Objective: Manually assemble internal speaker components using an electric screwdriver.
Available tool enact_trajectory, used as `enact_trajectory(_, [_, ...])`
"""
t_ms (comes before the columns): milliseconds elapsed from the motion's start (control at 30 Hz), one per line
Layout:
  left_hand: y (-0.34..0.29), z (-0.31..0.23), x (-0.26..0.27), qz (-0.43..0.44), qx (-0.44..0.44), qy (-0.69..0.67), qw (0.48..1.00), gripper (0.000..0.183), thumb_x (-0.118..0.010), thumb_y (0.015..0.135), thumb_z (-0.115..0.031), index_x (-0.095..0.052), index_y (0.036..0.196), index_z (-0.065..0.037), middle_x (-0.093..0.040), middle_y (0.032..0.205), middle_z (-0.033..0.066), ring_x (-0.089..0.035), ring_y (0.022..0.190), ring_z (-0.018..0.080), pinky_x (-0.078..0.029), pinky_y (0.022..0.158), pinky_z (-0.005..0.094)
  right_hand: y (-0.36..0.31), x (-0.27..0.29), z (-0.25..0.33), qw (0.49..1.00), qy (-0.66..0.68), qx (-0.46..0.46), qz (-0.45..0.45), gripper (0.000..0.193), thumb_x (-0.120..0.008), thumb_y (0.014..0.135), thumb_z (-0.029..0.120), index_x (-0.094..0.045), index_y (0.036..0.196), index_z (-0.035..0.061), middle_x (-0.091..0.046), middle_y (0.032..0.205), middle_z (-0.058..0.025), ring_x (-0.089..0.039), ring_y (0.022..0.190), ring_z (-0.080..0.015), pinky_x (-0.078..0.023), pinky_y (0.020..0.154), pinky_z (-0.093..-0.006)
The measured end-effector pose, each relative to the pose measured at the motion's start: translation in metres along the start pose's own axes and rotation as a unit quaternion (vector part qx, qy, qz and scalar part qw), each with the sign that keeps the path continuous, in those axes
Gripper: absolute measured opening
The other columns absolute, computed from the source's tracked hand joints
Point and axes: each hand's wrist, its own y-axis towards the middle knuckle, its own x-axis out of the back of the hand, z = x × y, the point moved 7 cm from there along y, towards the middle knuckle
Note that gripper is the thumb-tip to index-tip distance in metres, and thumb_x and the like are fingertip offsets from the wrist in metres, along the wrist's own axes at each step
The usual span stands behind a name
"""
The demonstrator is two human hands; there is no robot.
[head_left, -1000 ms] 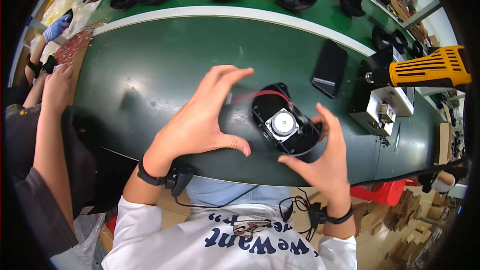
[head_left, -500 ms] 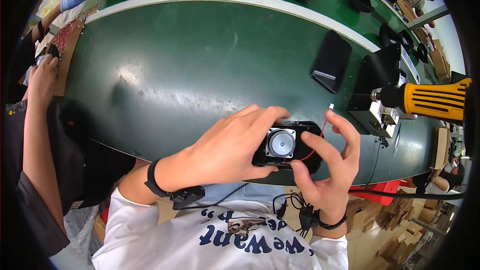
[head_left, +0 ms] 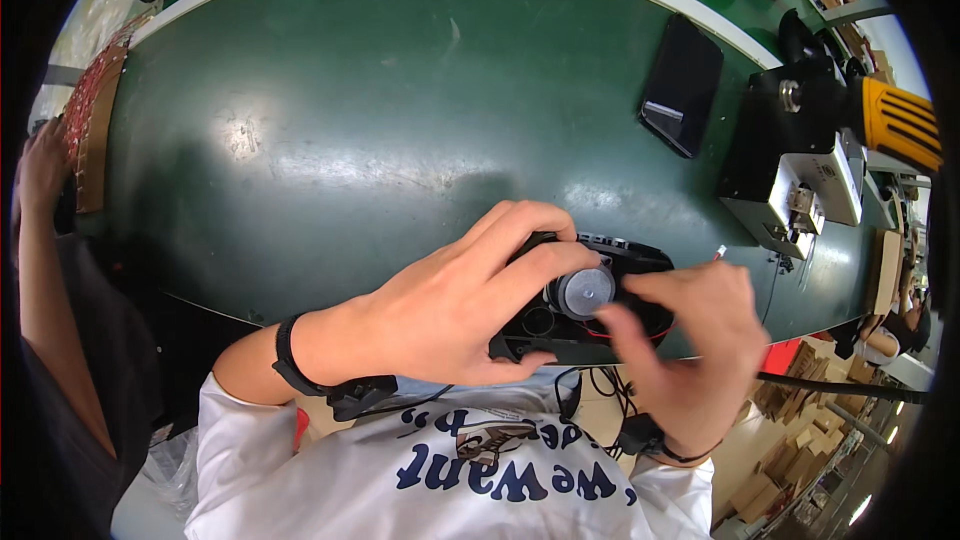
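My left hand [head_left: 470, 285] is closed around a black plastic housing [head_left: 655, 262] at the table's near edge. Its fingertips also press against a round silver speaker [head_left: 588, 292] seated in that housing, which looks tilted. At the speaker's right side is my right hand [head_left: 705, 325], slightly blurred. Its thumb and forefinger are apart with nothing visible between them; the other fingers are curled and partly hidden. A thin red wire [head_left: 600, 334] runs from under the speaker toward this hand. The wire's small white connector [head_left: 721, 251] sticks out above the knuckles.
A black phone [head_left: 683, 85] lies on the green table [head_left: 350, 90]. To its right stands a black and white machine [head_left: 800, 190], with a yellow-and-black tool [head_left: 900, 125] beside it. At far left, a person's arm [head_left: 45, 240] is near a cardboard box [head_left: 98, 130] of red wires.
My right hand has moved right and turned, its thumb and forefinger now beside the speaker. My left fingers have shifted onto the speaker, which appears tilted. The view has shifted slightly.
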Motion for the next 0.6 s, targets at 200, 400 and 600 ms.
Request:
enact_trajectory(200, [0.006, -0.010, -0.003, 0.004, -0.049, 0.131, 0.990, 0.061, -0.090, 0.062, -0.014, -0.068, 0.118, -0.005, -0.059, 0.133, 0.0173, -0.054, 0.131, 0.0398, -0.047, 0.102, 0.0501, -0.008, 0.087, -0.059, 0.898, 0.123, -0.041, -0.421, 0.022, -0.054, 0.100, 0.003, -0.059, 0.119, -0.0088, -0.063, 0.113, -0.0171, -0.058, 0.095, -0.0187, -0.045, 0.090, -0.0306])
enact_trajectory(400, [0.000, -0.012, -0.013, 0.029, -0.070, 0.190, 0.979, 0.055, -0.090, 0.069, -0.019, -0.070, 0.118, -0.004, -0.066, 0.125, 0.0126, -0.061, 0.126, 0.0315, -0.046, 0.099, 0.0483, 0.014, 0.108, -0.069, 0.918, 0.153, 0.004, -0.365, 0.026, -0.058, 0.100, 0.001, -0.059, 0.123, -0.0099, -0.066, 0.117, -0.0199, -0.062, 0.098, -0.0212, -0.049, 0.083, -0.0295])
enact_trajectory(600, [-0.007, -0.015, -0.014, -0.031, -0.100, 0.208, 0.972, 0.052, -0.090, 0.073, -0.024, -0.072, 0.118, -0.006, -0.060, 0.126, 0.0168, -0.062, 0.106, 0.0314, -0.049, 0.088, 0.0423, -0.005, 0.026, -0.003, 0.993, 0.065, -0.100, -0.014, 0.025, -0.084, 0.078, 0.005, -0.068, 0.097, 0.0019, -0.070, 0.084, -0.0089, -0.065, 0.070, -0.0190, -0.050, 0.059, -0.0304])
